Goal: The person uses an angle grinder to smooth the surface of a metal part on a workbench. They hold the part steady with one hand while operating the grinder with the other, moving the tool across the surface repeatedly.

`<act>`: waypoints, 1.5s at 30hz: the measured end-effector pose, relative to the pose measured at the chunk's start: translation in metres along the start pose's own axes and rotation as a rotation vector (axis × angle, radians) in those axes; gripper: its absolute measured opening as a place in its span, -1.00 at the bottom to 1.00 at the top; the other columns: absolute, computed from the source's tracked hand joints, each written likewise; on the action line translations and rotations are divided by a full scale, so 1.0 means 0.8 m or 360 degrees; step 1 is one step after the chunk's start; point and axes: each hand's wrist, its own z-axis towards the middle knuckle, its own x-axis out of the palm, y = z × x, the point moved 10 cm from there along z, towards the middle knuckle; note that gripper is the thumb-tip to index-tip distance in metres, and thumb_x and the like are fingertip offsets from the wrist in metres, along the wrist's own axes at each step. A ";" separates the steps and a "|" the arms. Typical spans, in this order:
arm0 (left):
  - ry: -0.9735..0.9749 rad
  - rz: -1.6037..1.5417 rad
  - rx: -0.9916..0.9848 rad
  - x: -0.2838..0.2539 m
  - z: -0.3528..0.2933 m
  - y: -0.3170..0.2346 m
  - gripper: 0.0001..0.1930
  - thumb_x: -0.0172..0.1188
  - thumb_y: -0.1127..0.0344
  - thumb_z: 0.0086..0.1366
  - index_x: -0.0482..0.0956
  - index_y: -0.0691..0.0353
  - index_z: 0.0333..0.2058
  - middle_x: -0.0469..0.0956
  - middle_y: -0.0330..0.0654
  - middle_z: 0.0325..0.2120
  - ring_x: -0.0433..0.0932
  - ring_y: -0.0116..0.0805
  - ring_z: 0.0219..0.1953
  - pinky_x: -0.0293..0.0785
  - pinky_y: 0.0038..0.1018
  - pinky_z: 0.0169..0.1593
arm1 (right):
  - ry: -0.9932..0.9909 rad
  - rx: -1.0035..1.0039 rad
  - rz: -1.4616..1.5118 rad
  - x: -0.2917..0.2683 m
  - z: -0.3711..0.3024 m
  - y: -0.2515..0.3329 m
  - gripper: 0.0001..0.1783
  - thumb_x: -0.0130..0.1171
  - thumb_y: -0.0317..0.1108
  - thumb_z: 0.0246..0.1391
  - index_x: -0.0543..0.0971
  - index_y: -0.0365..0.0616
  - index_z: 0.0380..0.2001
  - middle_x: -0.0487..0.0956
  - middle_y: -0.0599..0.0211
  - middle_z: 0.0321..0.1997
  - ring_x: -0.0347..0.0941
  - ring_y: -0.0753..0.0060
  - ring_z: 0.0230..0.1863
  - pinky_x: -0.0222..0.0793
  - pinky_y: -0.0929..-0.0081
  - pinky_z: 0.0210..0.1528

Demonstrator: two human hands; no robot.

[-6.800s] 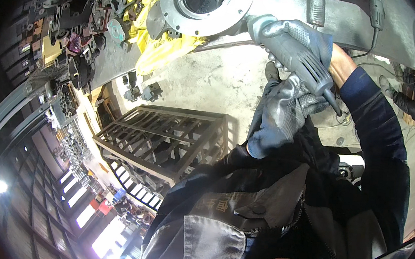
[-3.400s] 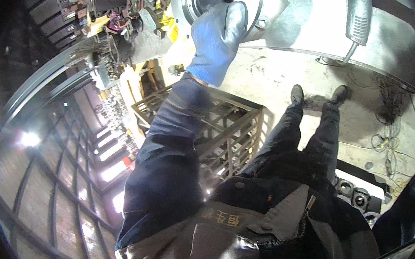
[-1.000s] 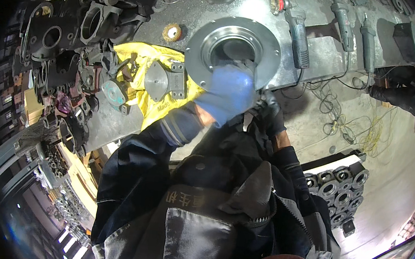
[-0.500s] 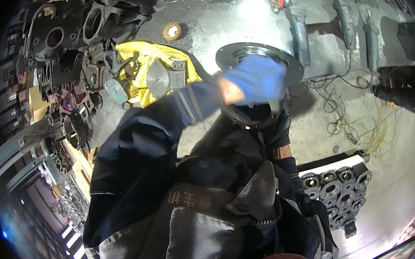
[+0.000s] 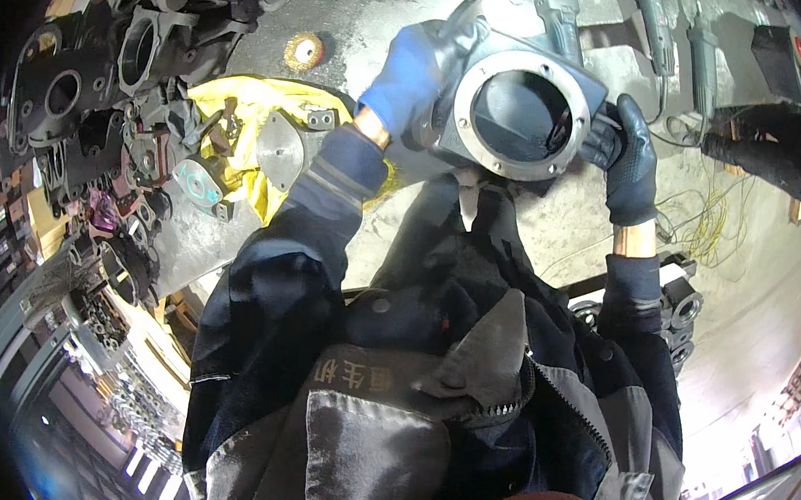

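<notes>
Between my two hands is a dark metal housing (image 5: 519, 117), tilted so that its round opening faces me. A pale machined flange ring (image 5: 518, 171) with bolt holes frames that opening. My left hand (image 5: 407, 77), in a glove with a blue back, grips the housing's left side, its dark-coated fingers at the upper left edge. On the opposite side my right hand (image 5: 632, 166), its glove showing black, is closed at the edge with thumb and fingers; some fingertips are hidden. The housing hangs above my knees, by the near edge of the grey bench (image 5: 385, 12).
Angle grinders (image 5: 653, 29) lie along the bench's far right. A round wire brush (image 5: 304, 51) sits at its left. Metal parts rest on yellow sheeting (image 5: 261, 97), with dark castings (image 5: 64, 92) stacked beyond. Yellow cables (image 5: 716, 223) coil on the floor; another person's legs (image 5: 776, 151) show at right.
The housing has turned, bringing its pale flange ring toward me. My left hand moved left from over the black round flange to the housing's side; my right hand came up into view on the right.
</notes>
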 end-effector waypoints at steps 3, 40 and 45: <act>-0.0097 -0.0386 -0.0185 -0.034 0.026 0.030 -0.37 0.30 -0.16 0.37 0.64 0.45 -0.04 0.69 -0.15 -0.28 0.59 -0.41 -0.33 0.57 -0.39 -0.25 | 0.0087 -0.0123 -0.0297 0.051 0.020 0.045 -0.43 0.10 0.07 0.37 0.57 -0.21 0.13 0.68 0.26 -0.08 0.64 0.46 -0.21 0.57 0.53 -0.17; -0.1076 0.0607 0.1148 -0.104 -0.165 -0.194 -0.66 0.29 0.34 0.37 0.63 0.40 0.05 0.69 0.13 -0.11 0.68 -0.08 -0.10 0.57 -0.27 0.05 | 0.0157 -0.0538 -0.2035 -0.109 -0.016 -0.070 -0.74 0.22 -0.20 0.21 0.65 -0.20 -0.31 0.62 0.19 -0.41 0.56 0.26 -0.39 0.49 0.27 -0.23; -0.1510 0.0581 0.1165 -0.126 -0.349 -0.208 -0.89 0.20 0.51 0.43 0.64 0.41 -0.15 0.70 0.02 -0.27 0.67 -0.17 -0.29 0.57 -0.31 -0.10 | -0.0542 0.0018 -0.0873 -0.317 -0.102 -0.092 -0.56 0.18 -0.04 0.29 0.68 -0.29 -0.24 0.64 0.27 -0.50 0.58 0.47 -0.55 0.47 0.42 -0.46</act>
